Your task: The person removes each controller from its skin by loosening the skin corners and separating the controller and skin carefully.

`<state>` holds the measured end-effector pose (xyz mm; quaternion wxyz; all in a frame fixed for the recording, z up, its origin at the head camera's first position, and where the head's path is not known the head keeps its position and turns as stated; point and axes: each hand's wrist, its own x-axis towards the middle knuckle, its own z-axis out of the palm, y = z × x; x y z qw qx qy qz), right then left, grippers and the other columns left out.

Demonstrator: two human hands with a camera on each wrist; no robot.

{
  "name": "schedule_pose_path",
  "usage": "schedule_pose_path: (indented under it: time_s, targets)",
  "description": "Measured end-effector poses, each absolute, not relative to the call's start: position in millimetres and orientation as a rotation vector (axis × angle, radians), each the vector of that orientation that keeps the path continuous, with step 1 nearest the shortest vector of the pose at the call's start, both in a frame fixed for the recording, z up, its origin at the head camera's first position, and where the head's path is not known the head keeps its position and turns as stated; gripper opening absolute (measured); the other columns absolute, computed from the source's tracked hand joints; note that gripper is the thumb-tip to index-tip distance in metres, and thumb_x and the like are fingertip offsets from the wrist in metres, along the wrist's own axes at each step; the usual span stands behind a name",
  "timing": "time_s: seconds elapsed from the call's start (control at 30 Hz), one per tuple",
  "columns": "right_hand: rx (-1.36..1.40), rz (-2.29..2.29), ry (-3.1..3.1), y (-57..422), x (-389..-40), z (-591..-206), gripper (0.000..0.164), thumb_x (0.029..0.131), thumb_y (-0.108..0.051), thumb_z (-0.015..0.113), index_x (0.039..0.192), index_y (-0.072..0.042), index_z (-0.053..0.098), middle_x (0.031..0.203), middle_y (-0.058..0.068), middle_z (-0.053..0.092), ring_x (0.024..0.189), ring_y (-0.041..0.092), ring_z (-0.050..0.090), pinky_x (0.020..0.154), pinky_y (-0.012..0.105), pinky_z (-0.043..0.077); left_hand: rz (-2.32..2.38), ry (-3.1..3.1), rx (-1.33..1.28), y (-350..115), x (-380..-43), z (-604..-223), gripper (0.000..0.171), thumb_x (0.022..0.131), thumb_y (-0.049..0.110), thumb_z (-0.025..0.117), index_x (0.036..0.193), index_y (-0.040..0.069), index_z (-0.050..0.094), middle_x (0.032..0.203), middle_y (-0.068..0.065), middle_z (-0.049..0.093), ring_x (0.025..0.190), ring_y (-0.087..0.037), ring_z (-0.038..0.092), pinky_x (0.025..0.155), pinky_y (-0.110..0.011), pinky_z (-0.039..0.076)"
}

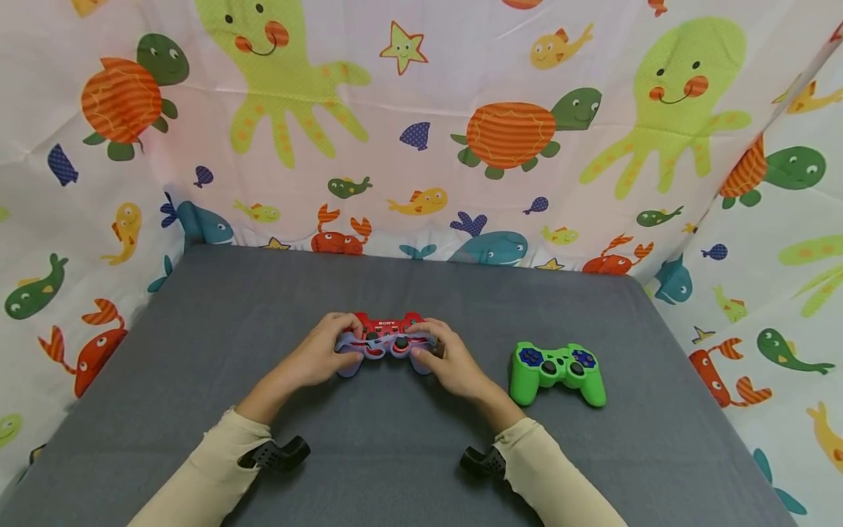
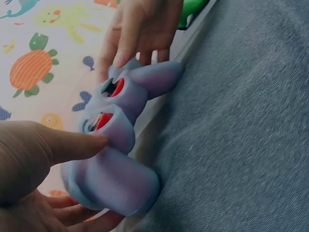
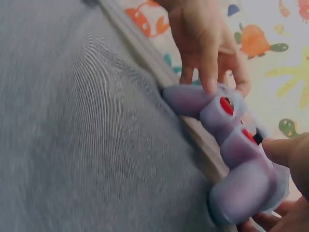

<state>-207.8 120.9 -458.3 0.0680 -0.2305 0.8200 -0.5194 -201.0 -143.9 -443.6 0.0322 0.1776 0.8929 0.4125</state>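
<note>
A red game controller (image 1: 387,327) marked SONY lies between both hands at the middle of the table. A pale purple, soft-looking cover (image 2: 123,181) wraps its grips and rings its two thumbsticks, while the red upper face stays bare in the head view. My left hand (image 1: 328,348) grips the left end, thumb on the cover and fingers curled behind. At the right end my right hand (image 1: 453,360) grips likewise, its thumb (image 3: 277,151) close to a thumbstick. Fingers behind the cover are partly hidden.
To the right of the hands, a green controller (image 1: 557,372) with dark blue buttons lies on the grey cloth-covered table (image 1: 395,468). A white curtain (image 1: 435,80) printed with sea animals rises along the back and sides. Black devices (image 1: 285,454) sit at both wrists.
</note>
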Motion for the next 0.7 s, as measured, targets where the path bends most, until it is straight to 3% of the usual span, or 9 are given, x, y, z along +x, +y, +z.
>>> schedule_pose_path:
  time_s: [0.27,0.53,0.7]
  targets:
    - [-0.531,-1.664,2.53,109.0,-204.4,-461.8,0.023,0.095,-0.006,0.066,0.118,-0.004,0.072,0.147,0.023,0.043,0.136,0.039,0.042,0.094,0.04,0.046,1.238,2.806,0.476,-137.0,-197.8,-444.0,0.027,0.085,0.001,0.078,0.089,0.015,0.055,0.123,-0.017,0.049,0.117,-0.034,0.049,0.093,-0.05,0.043]
    - [-0.49,-1.738,2.596,104.5,-202.4,-462.8,0.013,0.091,-0.004,0.072,0.103,-0.004,0.076,0.141,0.021,0.051,0.132,0.038,0.048,0.103,0.053,0.046,1.235,2.833,0.448,-133.0,-194.3,-442.5,0.026,0.085,0.002,0.079,0.089,0.013,0.056,0.123,-0.017,0.048,0.114,-0.034,0.05,0.092,-0.049,0.043]
    - [-0.493,-1.733,2.658,103.7,-203.6,-461.9,0.008,0.087,-0.001,0.076,0.094,-0.004,0.078,0.137,0.022,0.056,0.132,0.037,0.051,0.107,0.054,0.043,1.204,2.852,0.44,-130.4,-193.5,-439.9,0.027,0.084,0.001,0.079,0.089,0.014,0.056,0.123,-0.016,0.047,0.114,-0.034,0.051,0.09,-0.048,0.044]
